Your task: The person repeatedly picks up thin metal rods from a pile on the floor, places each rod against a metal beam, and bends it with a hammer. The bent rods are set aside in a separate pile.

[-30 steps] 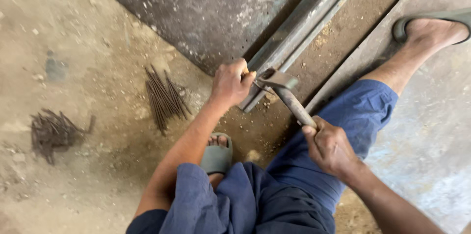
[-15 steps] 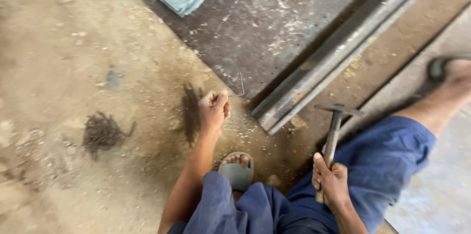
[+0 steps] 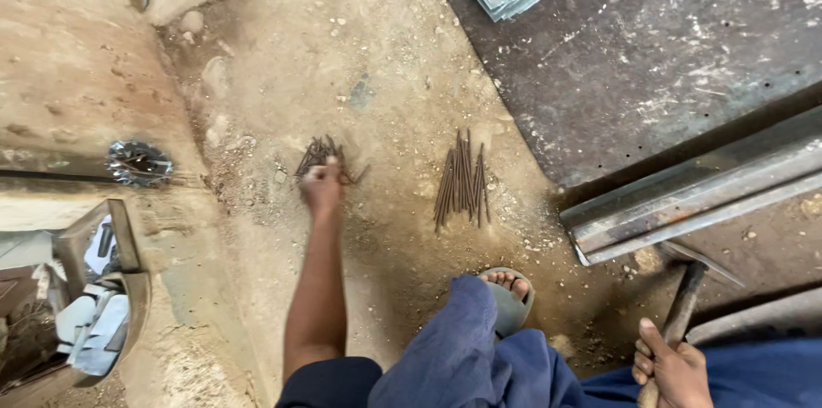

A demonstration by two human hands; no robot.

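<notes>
Left hand (image 3: 322, 185) closing its fingers on the scattered nail pile (image 3: 325, 155) lying on the dirt floor (image 3: 385, 48), ideally pinching one nail cleanly, while right hand (image 3: 676, 369) is gripping the hammer (image 3: 681, 309) beside the steel channel (image 3: 693, 198).

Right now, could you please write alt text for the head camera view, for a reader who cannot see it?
A person's left hand reaches into a tangled pile of nails on a dirt floor, while the right hand grips a hammer. A neater bundle of nails lies beside metal channels.
</notes>
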